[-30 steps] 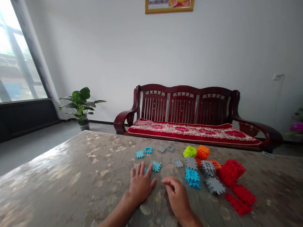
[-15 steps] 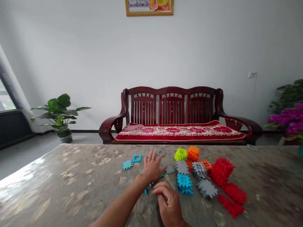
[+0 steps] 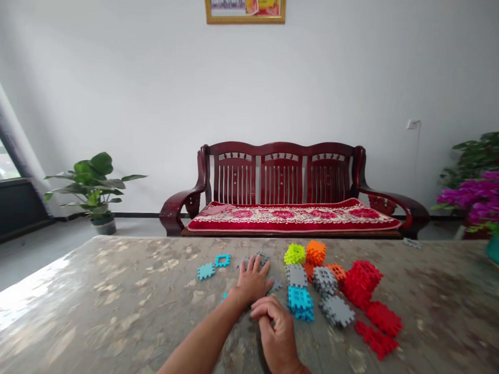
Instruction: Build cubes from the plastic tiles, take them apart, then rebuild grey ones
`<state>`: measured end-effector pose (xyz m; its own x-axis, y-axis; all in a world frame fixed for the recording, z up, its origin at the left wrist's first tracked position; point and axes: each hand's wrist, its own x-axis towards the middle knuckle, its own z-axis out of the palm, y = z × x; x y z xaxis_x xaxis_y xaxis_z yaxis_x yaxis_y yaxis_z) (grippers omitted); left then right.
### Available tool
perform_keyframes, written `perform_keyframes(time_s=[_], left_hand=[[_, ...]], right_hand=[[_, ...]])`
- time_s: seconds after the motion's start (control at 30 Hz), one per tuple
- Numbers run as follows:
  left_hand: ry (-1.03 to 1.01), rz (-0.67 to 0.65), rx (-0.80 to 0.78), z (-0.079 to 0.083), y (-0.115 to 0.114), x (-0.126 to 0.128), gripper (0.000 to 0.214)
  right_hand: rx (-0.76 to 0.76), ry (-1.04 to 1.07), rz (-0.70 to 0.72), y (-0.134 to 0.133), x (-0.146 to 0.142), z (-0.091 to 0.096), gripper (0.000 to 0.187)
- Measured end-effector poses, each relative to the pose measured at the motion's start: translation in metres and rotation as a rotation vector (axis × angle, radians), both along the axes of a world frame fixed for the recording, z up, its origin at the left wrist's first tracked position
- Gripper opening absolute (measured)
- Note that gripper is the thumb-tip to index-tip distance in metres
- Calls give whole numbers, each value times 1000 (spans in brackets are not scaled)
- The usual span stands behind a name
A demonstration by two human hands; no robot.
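- Left hand, centre of frame, lies flat on the marbled table, fingers spread over grey interlocking tiles; one grey tile shows just right of its thumb
- Right hand, lower centre, fingers curled together, fingertips down by the left wrist; whether it pinches anything cannot be told
- Blue tile stack just right of both hands
- Framed picture, top centre: writing unreadable
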<state>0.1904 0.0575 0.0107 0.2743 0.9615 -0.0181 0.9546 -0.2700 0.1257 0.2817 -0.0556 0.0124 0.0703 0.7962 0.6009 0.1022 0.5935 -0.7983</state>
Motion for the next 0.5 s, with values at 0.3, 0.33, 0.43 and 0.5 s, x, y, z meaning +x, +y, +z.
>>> perform_keyframes(time_s=[0.3,0.33,0.43,0.5], left_hand=[[-25,196,137,20,-8,-49,59],[-14,268,145,23,-4,-62,60],[1,349,99,23,6,-94,61],[-1,329,80,19,6,-104,59]], right_hand=[[7,-70,41,-2,4,-4,27],[5,-69,42,-2,3,-5,27],[-13,-59,40,1,3,-6,26],[-32,-56,40,3,3,-6,26]])
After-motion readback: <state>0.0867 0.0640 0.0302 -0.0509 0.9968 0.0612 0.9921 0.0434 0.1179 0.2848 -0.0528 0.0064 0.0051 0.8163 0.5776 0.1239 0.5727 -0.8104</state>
